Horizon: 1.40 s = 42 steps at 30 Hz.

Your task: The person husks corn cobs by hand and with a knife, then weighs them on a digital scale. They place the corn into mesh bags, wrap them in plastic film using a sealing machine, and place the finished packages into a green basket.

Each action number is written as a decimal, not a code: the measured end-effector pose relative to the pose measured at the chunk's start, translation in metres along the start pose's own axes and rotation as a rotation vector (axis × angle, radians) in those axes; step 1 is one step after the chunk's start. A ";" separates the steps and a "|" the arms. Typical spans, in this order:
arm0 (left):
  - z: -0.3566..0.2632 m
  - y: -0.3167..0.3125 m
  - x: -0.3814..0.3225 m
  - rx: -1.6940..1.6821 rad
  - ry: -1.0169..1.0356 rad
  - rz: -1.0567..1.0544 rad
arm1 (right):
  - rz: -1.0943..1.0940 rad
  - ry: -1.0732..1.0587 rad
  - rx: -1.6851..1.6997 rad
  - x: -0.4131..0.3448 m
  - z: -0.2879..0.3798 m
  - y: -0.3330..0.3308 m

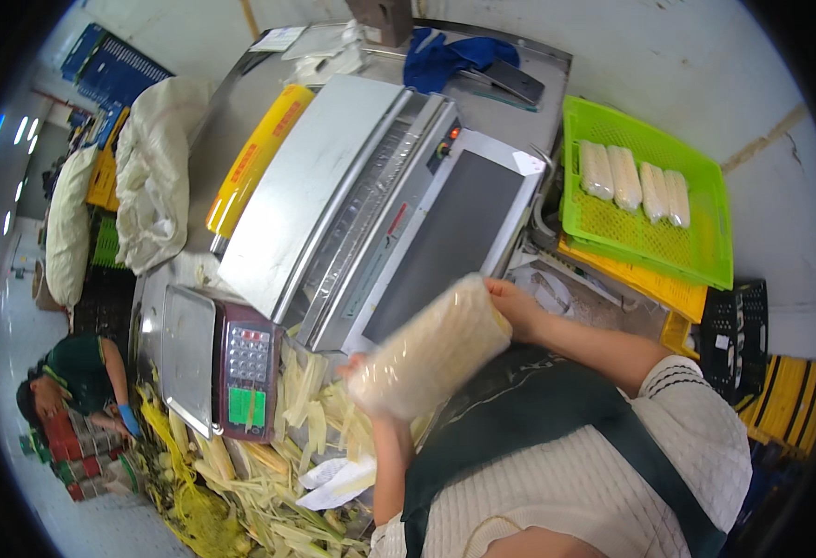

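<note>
I hold a pale pack [436,349], which looks like corn ears wrapped in clear film, between both hands, tilted in front of my apron. My right hand [516,308] grips its upper right end. Mostly hidden beneath the pack, my left hand [354,365] supports the lower left end, with fingertips showing at its edge. The pack is slightly blurred. Just beyond it lies the dark heating plate [449,237] of a film wrapping machine [317,188]. A yellow film roll [261,160] lies along the machine's far side.
A digital scale [246,370] stands left, beside scattered corn husks [275,502]. At right, a green basket [711,244] holds several wrapped packs [626,178] atop yellow crates [631,272]. A phone [512,80] and blue cloth [442,59] lie behind. A co-worker [83,376] is at far left.
</note>
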State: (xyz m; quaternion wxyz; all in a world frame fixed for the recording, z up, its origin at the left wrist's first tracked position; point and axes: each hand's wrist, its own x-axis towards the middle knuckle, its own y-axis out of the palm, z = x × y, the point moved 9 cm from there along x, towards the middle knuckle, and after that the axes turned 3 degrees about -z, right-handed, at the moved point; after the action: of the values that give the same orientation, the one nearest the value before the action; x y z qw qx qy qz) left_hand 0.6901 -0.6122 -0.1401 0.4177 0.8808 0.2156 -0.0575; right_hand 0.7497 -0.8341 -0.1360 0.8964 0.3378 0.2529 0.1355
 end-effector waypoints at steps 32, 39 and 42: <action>0.291 0.344 -0.140 0.313 -0.919 0.664 | 0.377 0.060 0.370 -0.179 0.201 -0.183; 0.361 0.297 -0.077 0.646 -0.543 0.260 | -0.264 -0.065 0.716 -0.151 0.171 -0.292; 0.377 0.264 -0.051 0.853 -0.290 0.349 | -0.532 -0.022 0.524 -0.139 0.220 -0.347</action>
State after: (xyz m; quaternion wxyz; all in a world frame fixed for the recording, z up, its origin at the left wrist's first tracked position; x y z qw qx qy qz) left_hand 0.7867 -1.0638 -0.1808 0.0485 0.9795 -0.0386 -0.1919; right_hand 0.7787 -1.2648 -0.1776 0.7860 0.4797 0.3485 -0.1751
